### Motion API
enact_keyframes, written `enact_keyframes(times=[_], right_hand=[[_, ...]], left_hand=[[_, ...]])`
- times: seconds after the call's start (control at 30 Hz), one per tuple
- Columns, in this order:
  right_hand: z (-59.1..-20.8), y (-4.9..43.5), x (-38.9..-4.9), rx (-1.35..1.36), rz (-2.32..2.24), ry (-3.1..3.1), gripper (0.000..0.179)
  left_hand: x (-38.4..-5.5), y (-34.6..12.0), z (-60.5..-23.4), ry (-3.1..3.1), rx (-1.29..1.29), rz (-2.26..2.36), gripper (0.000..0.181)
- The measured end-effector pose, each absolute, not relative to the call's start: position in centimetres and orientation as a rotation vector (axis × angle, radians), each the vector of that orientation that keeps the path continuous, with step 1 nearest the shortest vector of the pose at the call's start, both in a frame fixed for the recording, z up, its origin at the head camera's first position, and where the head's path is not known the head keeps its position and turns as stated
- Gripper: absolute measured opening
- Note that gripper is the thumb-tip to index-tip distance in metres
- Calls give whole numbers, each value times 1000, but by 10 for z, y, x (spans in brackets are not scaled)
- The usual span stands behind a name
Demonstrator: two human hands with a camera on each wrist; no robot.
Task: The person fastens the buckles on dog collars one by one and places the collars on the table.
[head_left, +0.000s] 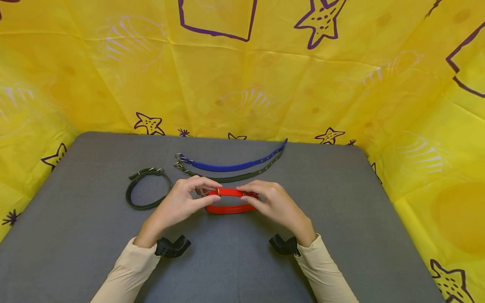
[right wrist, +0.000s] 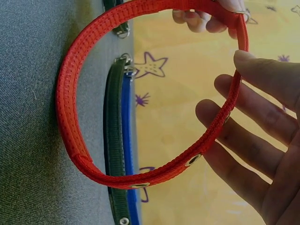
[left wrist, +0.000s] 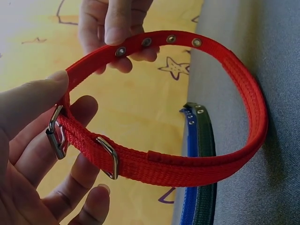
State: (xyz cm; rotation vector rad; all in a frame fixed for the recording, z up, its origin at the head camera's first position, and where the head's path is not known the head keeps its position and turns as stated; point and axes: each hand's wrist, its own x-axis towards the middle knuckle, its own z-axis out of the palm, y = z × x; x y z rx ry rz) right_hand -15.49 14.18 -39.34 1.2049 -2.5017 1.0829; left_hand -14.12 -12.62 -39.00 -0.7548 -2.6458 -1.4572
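Between both hands a red collar [head_left: 229,209] is bent into a loop, its lower side close over the table. My left hand [head_left: 185,200] pinches it by the metal buckle [left wrist: 57,133], the thumb on the strap where it meets the buckle. A metal D-ring [left wrist: 110,157] sits beside these fingers. With thumb and fingers my right hand [head_left: 274,202] pinches the strap's stretch with the eyelets [left wrist: 171,39]. In the right wrist view the left fingertips [right wrist: 192,21] show at the top of the loop.
Behind the hands a blue collar [head_left: 223,168] and a dark green collar [head_left: 242,177] lie stretched out side by side. Another dark green collar [head_left: 130,195], fastened in a ring, lies left of the left hand. Yellow patterned cloth [head_left: 242,75] walls the grey table [head_left: 235,269] at back and sides.
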Motion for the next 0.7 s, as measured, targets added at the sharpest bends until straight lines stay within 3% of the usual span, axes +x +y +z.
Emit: enact_keyframes(times=[0.7], right_hand=[[-397, 138, -155, 1228, 1124, -2443, 23]], left_hand=[[-143, -121, -397, -2605, -788, -1421, 26]])
